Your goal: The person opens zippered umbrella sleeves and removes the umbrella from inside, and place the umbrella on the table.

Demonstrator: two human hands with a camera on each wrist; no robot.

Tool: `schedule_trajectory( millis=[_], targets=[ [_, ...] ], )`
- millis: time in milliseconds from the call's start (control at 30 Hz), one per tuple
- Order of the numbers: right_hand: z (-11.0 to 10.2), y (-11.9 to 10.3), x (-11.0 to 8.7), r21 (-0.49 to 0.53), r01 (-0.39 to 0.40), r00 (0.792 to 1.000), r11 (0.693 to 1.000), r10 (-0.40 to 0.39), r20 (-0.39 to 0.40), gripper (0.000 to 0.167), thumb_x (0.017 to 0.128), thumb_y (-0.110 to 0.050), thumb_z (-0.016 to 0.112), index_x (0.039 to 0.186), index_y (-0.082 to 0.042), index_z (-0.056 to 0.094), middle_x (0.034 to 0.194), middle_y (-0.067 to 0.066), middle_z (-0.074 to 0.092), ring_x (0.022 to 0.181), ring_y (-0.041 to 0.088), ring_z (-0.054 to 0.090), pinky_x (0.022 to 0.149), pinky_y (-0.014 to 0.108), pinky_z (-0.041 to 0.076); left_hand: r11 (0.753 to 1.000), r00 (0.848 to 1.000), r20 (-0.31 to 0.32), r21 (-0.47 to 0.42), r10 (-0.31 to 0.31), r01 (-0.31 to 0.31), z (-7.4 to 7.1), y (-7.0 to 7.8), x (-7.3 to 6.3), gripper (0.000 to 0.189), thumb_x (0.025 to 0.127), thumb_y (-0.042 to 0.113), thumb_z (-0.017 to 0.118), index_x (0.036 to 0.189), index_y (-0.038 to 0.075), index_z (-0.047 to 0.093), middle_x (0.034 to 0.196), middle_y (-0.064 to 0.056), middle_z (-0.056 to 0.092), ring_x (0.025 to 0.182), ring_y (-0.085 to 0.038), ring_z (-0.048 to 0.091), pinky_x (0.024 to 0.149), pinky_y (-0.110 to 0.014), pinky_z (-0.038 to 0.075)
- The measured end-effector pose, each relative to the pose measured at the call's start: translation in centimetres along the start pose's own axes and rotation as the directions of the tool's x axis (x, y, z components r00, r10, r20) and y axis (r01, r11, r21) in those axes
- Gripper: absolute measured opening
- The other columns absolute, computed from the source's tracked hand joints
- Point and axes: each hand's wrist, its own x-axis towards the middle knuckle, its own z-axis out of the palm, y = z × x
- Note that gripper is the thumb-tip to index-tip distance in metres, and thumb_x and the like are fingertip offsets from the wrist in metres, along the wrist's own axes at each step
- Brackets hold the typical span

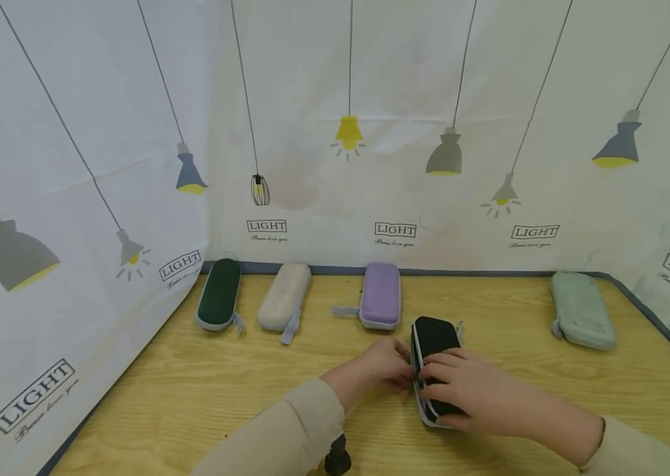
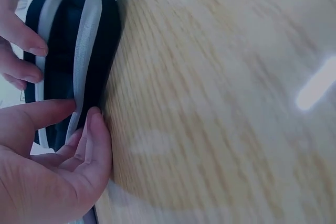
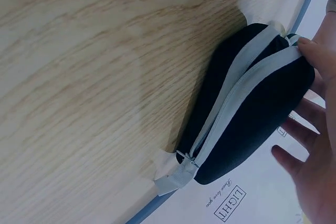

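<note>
A black zip case (image 1: 435,336) with grey zipper edging stands partly unzipped on the wooden table. My left hand (image 1: 381,365) is at its left side; in the left wrist view, thumb and fingers pinch the lower half's zipper edge (image 2: 86,35). A gap shows between the two halves there, its inside dark. From the right, my right hand (image 1: 480,391) holds the lid, its fingers spread over the top and bent at the open edge. The right wrist view shows the thumb at one end of the lid (image 3: 257,114) and a grey pull tab (image 3: 177,178) at the other.
Along the back lie a dark green case (image 1: 219,292), a cream case (image 1: 285,296), a purple case (image 1: 381,296) and, farther right, a mint green case (image 1: 582,309). Lamp-printed white sheeting (image 1: 311,152) rises behind and beside the table (image 1: 192,396). A small black object (image 1: 337,457) is at the front.
</note>
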Motion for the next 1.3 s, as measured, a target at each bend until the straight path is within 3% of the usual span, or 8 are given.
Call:
schedule_trajectory(
  millis=[167,400,533,667,867,1000,1133,1300],
  targets=[
    [-0.1,0.0,0.0,-0.033,0.013,0.992,0.999,-0.017,-0.124,0.022,0.083,-0.042,0.077,0.094,-0.023,0.071,0.105,-0.004,0.062,0.101,0.017,0.055,0.087,0.041,0.048,0.999,1.000,0.027,0.044,-0.008,0.007,0.0,0.4,0.1,0.017,0.081,-0.008,0.068,0.094,0.000,0.060,0.067,-0.012,0.062,0.056,-0.020,0.061,0.056,-0.035,0.056],
    [-0.6,0.3,-0.2,0.009,0.038,0.965,0.999,-0.034,-0.261,0.021,0.071,-0.013,0.080,0.087,-0.017,0.067,0.095,-0.004,0.058,0.087,0.013,0.053,0.078,0.033,0.049,0.997,0.998,0.060,0.077,-0.018,0.013,-0.2,0.6,0.0,0.016,0.082,-0.008,0.067,0.089,0.002,0.055,0.063,-0.012,0.060,0.054,-0.020,0.058,0.057,-0.035,0.056],
    [-0.8,0.5,-0.7,0.055,0.045,0.977,0.997,-0.032,-0.209,0.027,0.069,-0.003,0.073,0.093,-0.015,0.069,0.098,-0.005,0.060,0.089,0.010,0.055,0.076,0.029,0.051,0.996,0.998,0.064,0.094,-0.012,0.006,-0.2,0.6,0.0,0.014,0.083,-0.006,0.067,0.087,0.002,0.056,0.063,-0.011,0.059,0.054,-0.019,0.057,0.057,-0.035,0.057],
    [-1.2,0.4,-1.2,0.068,0.018,0.992,0.998,-0.009,-0.122,0.031,0.069,0.000,0.074,0.096,-0.015,0.070,0.097,-0.006,0.061,0.089,0.010,0.055,0.075,0.029,0.052,0.994,0.998,0.061,0.111,-0.003,-0.004,-0.3,0.6,0.0,0.014,0.083,-0.005,0.067,0.080,0.003,0.056,0.063,-0.010,0.059,0.054,-0.018,0.057,0.056,-0.034,0.057],
    [-1.7,0.3,-1.5,0.029,-0.144,0.989,0.989,0.145,-0.037,0.023,0.073,0.000,0.077,0.090,-0.014,0.071,0.086,-0.007,0.059,0.079,0.011,0.055,0.069,0.031,0.050,0.976,0.998,0.057,0.213,0.034,-0.046,-0.2,0.6,0.1,0.017,0.084,0.000,0.066,0.071,0.003,0.057,0.063,-0.006,0.059,0.053,-0.016,0.058,0.053,-0.031,0.056],
    [-2.0,0.2,-1.2,0.062,-0.344,0.939,0.937,0.341,0.054,0.014,0.081,-0.005,0.072,0.094,-0.010,0.071,0.087,-0.003,0.062,0.079,0.016,0.061,0.068,0.035,0.052,0.962,0.999,0.043,0.270,0.028,-0.039,-0.1,0.6,0.1,0.017,0.084,0.003,0.067,0.070,0.003,0.058,0.062,-0.007,0.060,0.051,-0.016,0.058,0.051,-0.031,0.055],
    [-2.1,0.0,-0.7,0.079,-0.533,0.844,0.842,0.523,0.123,0.024,0.087,-0.016,0.071,0.108,-0.004,0.068,0.093,0.003,0.067,0.079,0.020,0.065,0.066,0.036,0.054,0.955,0.999,0.042,0.294,0.016,-0.028,-0.1,0.8,-0.1,0.016,0.084,0.006,0.069,0.072,0.003,0.060,0.063,-0.007,0.061,0.052,-0.016,0.058,0.051,-0.030,0.053],
    [-2.1,0.0,-0.1,0.044,-0.671,0.734,0.741,0.653,0.189,0.052,0.091,-0.039,0.067,0.126,-0.001,0.061,0.104,0.011,0.069,0.085,0.026,0.067,0.069,0.043,0.055,0.965,0.998,0.062,0.261,0.021,-0.037,0.1,1.2,-0.2,0.011,0.085,0.008,0.067,0.076,0.004,0.061,0.066,-0.005,0.065,0.056,-0.017,0.061,0.051,-0.030,0.052]
  ],
)
